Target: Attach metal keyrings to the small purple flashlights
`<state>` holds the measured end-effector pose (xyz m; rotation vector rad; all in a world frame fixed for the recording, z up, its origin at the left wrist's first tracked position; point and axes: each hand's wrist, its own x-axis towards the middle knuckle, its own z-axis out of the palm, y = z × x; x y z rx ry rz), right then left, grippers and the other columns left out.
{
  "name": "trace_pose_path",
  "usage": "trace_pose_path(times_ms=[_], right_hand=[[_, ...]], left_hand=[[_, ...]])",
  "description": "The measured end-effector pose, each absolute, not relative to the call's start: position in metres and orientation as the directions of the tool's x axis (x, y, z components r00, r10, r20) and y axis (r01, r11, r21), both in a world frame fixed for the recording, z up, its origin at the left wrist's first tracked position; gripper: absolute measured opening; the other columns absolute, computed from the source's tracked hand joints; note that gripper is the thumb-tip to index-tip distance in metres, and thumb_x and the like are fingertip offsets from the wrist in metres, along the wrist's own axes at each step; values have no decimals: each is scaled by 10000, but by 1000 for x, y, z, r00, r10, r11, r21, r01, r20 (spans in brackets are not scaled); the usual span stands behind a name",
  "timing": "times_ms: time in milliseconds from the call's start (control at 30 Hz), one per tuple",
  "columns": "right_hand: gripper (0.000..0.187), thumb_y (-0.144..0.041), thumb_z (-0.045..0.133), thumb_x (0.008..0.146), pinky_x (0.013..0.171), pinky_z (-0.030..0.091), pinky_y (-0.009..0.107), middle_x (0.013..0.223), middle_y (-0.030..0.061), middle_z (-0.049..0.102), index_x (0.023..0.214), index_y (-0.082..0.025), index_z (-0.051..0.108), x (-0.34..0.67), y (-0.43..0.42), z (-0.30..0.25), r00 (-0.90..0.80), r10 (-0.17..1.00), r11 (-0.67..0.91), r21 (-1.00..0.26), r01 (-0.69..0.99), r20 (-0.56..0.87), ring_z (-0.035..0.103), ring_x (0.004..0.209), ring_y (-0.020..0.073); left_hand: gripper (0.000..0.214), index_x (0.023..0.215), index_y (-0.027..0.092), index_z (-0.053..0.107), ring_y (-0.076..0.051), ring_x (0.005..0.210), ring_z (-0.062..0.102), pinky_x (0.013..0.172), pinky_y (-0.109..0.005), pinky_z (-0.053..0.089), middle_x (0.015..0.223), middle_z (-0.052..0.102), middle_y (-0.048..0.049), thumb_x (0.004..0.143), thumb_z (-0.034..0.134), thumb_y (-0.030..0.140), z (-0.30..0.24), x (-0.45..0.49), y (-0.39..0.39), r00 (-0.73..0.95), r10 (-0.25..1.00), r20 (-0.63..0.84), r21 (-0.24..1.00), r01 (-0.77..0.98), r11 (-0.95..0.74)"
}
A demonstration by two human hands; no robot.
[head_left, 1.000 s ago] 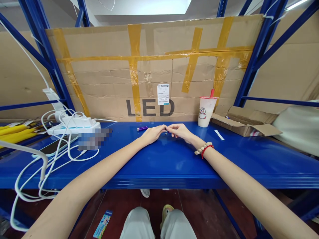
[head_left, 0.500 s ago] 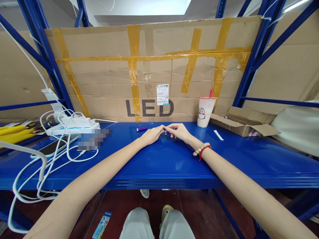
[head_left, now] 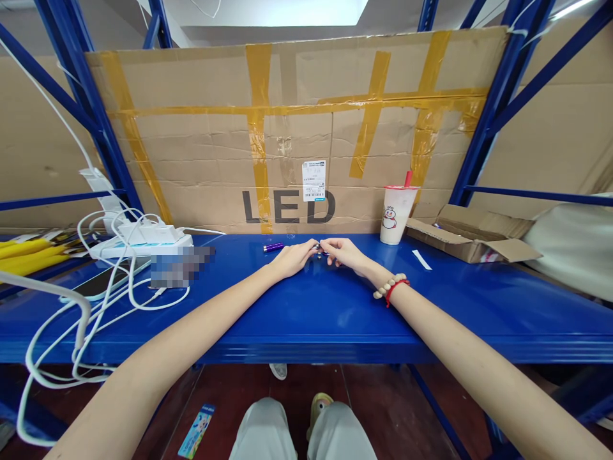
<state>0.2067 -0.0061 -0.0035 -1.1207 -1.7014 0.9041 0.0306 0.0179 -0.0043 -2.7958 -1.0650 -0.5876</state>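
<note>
Both my hands meet at the middle back of the blue metal shelf. My left hand and my right hand have their fingertips pinched together on a small dark metallic part, too small to name. A small purple cylinder lies on the shelf just left of my left hand, untouched. My right wrist wears a beaded bracelet and a red cord.
A drink cup with a red straw stands at the back right beside an open cardboard box. A white paper strip lies near it. At left are a power strip with white cables, a phone and yellow items. Taped cardboard marked LED forms the back wall.
My hands stay pinched together at the same spot; the fingertips shifted only slightly. Nothing else has moved.
</note>
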Motion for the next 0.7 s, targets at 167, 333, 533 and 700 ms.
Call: trace_pose_path(times_ms=[167, 333, 533, 700], right_hand=[[400, -532, 608, 689, 364, 335, 137, 803, 39, 627, 780, -143, 635, 208, -7, -3, -205, 944, 311, -906, 286, 259, 488, 470, 29], [452, -579, 613, 647, 386, 317, 142, 580, -17, 531, 740, -138, 608, 211, -9, -2, -178, 952, 292, -917, 272, 251, 454, 469, 40], [466, -598, 604, 639, 373, 269, 143, 503, -46, 473, 709, -137, 588, 212, -8, -4, -171, 949, 304, -914, 267, 266, 375, 421, 25], [444, -562, 658, 597, 368, 285, 160, 522, -36, 501, 716, -136, 615, 212, -9, -4, -175, 945, 314, -913, 260, 275, 398, 424, 35]], left_hand=[[272, 1133, 242, 383, -193, 936, 609, 708, -278, 475, 1077, 610, -42, 946, 212, 341, -4, 30, 18, 699, 585, 410, 108, 600, -793], [286, 1183, 233, 343, -190, 1011, 580, 761, -289, 473, 1127, 584, -58, 946, 217, 330, -5, 29, 18, 706, 549, 447, 101, 570, -815], [279, 1174, 215, 344, -178, 1058, 552, 807, -288, 465, 1163, 559, -66, 947, 223, 322, -5, 30, 16, 706, 527, 473, 90, 556, -826], [273, 1179, 224, 335, -178, 1025, 569, 773, -283, 477, 1155, 563, -57, 947, 220, 311, -3, 30, 13, 706, 544, 452, 70, 580, -811]])
